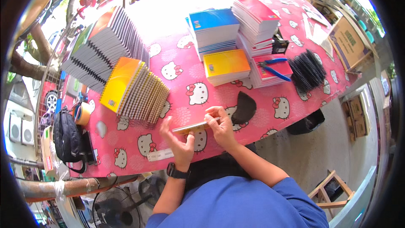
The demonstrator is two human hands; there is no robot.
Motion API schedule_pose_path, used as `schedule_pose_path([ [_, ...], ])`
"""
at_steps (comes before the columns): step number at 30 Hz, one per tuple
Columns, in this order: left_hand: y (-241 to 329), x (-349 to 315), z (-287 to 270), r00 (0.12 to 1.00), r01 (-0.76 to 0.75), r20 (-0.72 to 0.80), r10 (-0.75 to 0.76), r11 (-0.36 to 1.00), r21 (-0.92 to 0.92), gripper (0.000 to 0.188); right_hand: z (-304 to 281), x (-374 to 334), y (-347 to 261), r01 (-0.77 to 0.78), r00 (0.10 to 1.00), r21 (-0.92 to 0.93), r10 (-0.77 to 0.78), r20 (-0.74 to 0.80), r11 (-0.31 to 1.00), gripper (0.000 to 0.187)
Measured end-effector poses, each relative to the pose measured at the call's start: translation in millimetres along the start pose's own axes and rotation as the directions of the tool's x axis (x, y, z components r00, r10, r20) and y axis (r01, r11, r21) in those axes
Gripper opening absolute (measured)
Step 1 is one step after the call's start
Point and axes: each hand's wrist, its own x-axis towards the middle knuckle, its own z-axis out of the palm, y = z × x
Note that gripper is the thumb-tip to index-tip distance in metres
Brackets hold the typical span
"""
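Both grips on thin notebook (192,127)

The notebook (192,127) held edge-on between the left hand (179,143) and right hand (220,124) is seen only as a thin strip; its cover is not shown, and its right end is hidden under the right hand's fingers. The table's (177,29) far end is washed out by glare, so items there can't be made out. The cardboard boxes (348,42) at the right are bent and partly cut off by the dark fisheye rim.
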Motion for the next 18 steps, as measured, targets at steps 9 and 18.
schedule_pose_path([
  [9, 16, 9, -2, 0.810, -0.586, 0.378, 0.448, 0.621, 0.520, 0.025, -124, 57, -80, 0.458, 0.675, -0.734, -0.733, -0.080, 0.502, 0.008],
  [18, 28, 9, 3, 0.781, -0.623, 0.422, 0.461, 0.632, 0.462, 0.023, -288, 112, -50, -0.100, 0.864, -0.951, -0.500, 0.063, -0.292, 0.030],
])
